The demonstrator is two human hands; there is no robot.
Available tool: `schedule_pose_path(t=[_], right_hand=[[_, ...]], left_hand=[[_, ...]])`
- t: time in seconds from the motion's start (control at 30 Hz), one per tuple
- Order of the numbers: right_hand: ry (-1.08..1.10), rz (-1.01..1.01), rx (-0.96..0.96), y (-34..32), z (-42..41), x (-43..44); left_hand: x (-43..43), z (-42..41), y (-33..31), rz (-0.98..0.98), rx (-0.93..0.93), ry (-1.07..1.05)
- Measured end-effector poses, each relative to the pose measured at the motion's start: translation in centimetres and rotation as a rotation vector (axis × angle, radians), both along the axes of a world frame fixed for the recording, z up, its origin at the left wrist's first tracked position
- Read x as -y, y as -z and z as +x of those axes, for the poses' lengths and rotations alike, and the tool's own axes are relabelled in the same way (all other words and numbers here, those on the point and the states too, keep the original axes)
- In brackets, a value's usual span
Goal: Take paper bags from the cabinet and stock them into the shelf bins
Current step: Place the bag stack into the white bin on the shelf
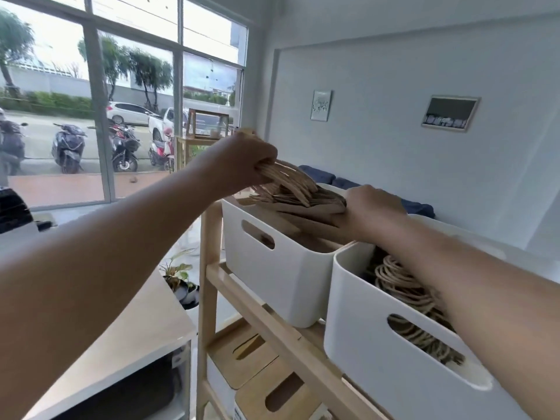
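A stack of brown paper bags [306, 212] lies tilted in the far white bin [281, 286] on the top of a wooden shelf [272, 316]. My left hand [242, 160] grips the bundle of the bags' paper handles [291, 180] above the bin. At the bin's right rim, my right hand [368, 212] holds the edge of the bag stack, its fingers hidden among the bags. A second white bin [391, 374] stands nearer, filled with bags that have twisted rope handles [400, 283].
Lower shelf levels hold wooden-lidded boxes [242, 359]. A white counter [127, 344] stands at the left, with a small potted plant [178, 280] between it and the shelf. Large windows fill the left wall; two pictures hang on the right wall.
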State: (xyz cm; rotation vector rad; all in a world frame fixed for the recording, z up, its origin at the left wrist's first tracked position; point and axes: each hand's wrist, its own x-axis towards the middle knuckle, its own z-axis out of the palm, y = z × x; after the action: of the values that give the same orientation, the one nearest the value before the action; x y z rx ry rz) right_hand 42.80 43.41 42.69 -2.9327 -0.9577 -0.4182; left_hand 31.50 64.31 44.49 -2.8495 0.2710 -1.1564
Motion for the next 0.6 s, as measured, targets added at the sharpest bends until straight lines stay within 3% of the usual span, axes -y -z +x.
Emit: schedule_pose_path(t=[0.1, 0.17, 0.37, 0.5, 0.6], right_hand=[[0.011, -0.025, 0.083, -0.4, -0.9, 0.4], [0.025, -0.02, 0.062, 0.4, -0.4, 0.0], [-0.004, -0.287, -0.329, 0.7, 1.3, -1.6], [-0.068, -0.334, -0.415, 0.2, 1.0, -1.2], [-0.104, -0.399, -0.479, 0.0, 0.5, -1.5]], left_hand=[[-0.8, -0.3, 0.0, -0.065, 0.015, 0.079], [-1.3, 0.2, 0.6, -0.073, -0.071, 0.068], [0.1, -0.1, 2.3, -0.408, -0.498, -0.035], [0.5, -0.3, 2.3, -0.413, -0.692, -0.101], [0.9, -0.1, 2.2, -0.392, -0.73, -0.173]])
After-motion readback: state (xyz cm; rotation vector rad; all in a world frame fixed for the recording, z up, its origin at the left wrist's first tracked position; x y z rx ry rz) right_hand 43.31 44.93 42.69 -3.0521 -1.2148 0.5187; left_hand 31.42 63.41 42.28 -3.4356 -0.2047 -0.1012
